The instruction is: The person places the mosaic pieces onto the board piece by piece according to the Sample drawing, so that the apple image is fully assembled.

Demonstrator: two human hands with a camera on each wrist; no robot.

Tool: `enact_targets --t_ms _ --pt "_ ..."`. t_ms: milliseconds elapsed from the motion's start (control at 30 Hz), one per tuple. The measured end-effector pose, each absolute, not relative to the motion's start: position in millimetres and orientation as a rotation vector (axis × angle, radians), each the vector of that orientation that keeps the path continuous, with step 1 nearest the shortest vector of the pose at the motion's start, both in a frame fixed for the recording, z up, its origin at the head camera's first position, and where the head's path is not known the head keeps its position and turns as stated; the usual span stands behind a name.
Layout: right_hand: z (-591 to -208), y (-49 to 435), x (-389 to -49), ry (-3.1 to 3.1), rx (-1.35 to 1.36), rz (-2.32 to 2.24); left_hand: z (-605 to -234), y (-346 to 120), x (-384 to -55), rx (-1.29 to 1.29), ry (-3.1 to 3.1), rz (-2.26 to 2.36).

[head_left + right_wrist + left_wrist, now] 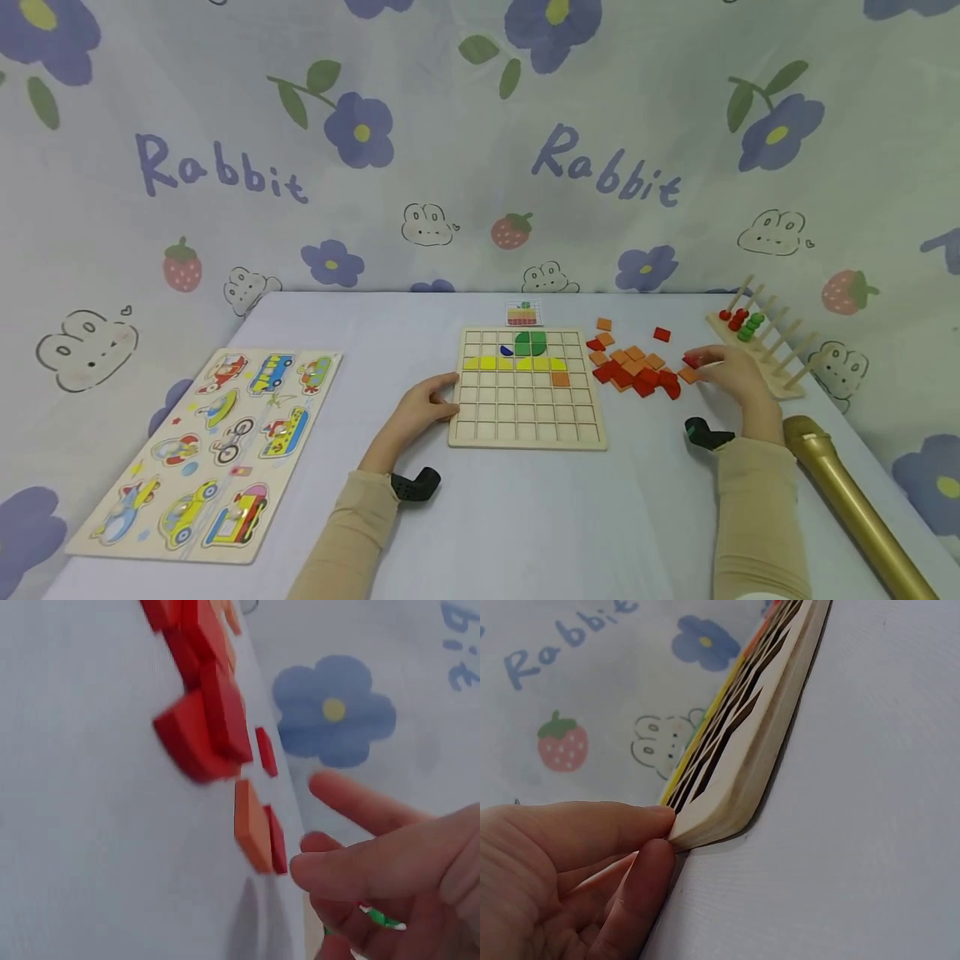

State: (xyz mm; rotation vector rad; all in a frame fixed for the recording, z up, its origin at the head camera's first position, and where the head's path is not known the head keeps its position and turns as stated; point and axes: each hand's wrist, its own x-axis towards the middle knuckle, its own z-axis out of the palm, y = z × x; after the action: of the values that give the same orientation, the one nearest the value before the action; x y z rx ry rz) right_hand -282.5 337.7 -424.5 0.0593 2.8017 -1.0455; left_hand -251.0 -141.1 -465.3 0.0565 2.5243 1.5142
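A square wooden grid board [528, 412] lies mid-table with green, yellow, blue and orange pieces in some cells. My left hand [417, 410] rests at its left edge; in the left wrist view, extended index finger and thumb touch the board's corner [705, 829]. To the right is a loose pile of red and orange tiles [633, 371]. My right hand [731, 375] hovers at the pile's right end, fingers apart. Nearest its fingertips are an orange tile [252, 825] and a red tile [277, 841]; nothing shows between the fingers.
A small pattern card [523, 313] lies behind the board. Left stands a vehicle puzzle board [217, 442] lying flat. At right are a peg rack [765, 354] with red and green beads and a gold microphone [855, 508].
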Motion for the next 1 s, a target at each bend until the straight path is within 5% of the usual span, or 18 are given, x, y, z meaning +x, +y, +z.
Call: enact_targets --t_ms 533,1000 --pt "-427.7 339.6 -282.9 2.793 -0.049 -0.893 -464.4 -140.7 -251.3 0.034 2.514 1.511" --pt "-421.8 211.7 -294.3 2.691 -0.527 -0.914 -464.9 -140.9 -251.6 0.046 2.524 1.515"
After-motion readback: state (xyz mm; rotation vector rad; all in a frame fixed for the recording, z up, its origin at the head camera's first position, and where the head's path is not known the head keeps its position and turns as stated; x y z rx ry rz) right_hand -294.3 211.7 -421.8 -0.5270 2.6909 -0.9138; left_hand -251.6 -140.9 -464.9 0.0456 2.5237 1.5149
